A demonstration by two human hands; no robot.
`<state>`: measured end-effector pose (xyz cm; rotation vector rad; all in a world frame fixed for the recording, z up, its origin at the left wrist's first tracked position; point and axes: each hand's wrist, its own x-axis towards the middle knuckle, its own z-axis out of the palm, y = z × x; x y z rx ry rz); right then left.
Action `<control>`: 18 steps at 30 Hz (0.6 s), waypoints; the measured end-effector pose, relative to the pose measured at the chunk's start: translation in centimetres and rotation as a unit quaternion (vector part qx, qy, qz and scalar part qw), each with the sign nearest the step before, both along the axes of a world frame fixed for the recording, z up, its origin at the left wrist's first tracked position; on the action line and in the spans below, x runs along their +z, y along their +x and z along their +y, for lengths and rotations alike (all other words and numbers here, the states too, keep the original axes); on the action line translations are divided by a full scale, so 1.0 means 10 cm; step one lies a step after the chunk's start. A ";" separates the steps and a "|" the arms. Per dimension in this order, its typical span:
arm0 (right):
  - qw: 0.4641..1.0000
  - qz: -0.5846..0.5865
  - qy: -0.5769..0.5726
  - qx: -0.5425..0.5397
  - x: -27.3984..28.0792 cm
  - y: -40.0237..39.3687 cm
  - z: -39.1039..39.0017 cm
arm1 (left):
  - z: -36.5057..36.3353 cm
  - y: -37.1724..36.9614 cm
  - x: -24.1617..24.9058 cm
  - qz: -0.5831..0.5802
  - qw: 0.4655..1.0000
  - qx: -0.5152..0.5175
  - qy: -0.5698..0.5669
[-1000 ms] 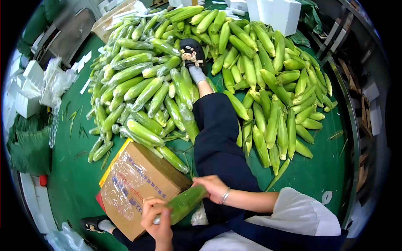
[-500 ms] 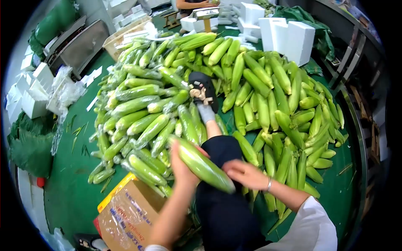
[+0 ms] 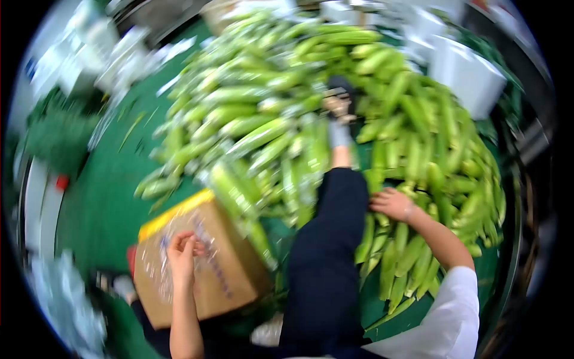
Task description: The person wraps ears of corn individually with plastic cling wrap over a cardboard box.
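My left hand (image 3: 184, 248) is over a cardboard box (image 3: 233, 263) with clear plastic film (image 3: 160, 272) lying on its top. Its fingers are bent and pinched towards the thumb; whatever is between them cannot be made out. My right hand (image 3: 393, 204) lies back up on the loose ears of corn (image 3: 412, 254) to the right of my leg, its fingers stretched out towards my knee. Left of my leg are ears of corn wrapped in clear film (image 3: 233, 188), the closest ones beside the box.
My outstretched leg (image 3: 326, 239) lies between the two corn piles, the sandalled foot (image 3: 339, 99) among them. White foam boxes (image 3: 466, 75) stand at the back right. A green sack (image 3: 60, 134) sits at left on the green floor (image 3: 98, 209).
The ear of corn that was in my hands has left them. My left hand has moved left to the box, my right hand onto the loose corn. The view has shifted.
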<state>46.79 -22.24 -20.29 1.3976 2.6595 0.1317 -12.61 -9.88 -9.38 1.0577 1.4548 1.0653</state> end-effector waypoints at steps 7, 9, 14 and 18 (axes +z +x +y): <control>0.704 0.594 0.146 -0.361 1.15 -0.42 0.76 | -1.45 -2.24 0.25 0.496 0.858 0.133 -0.011; 0.537 0.802 -0.070 -0.252 2.09 -1.62 1.02 | -1.42 -2.13 0.35 0.484 0.868 0.104 -0.049; 0.842 0.513 -0.153 -0.064 2.26 -4.49 1.09 | -1.27 -1.88 0.01 0.640 0.768 -0.003 -0.016; 0.945 0.285 0.007 0.161 1.59 -5.73 1.43 | -1.29 -1.85 -0.30 0.621 0.784 -0.013 0.008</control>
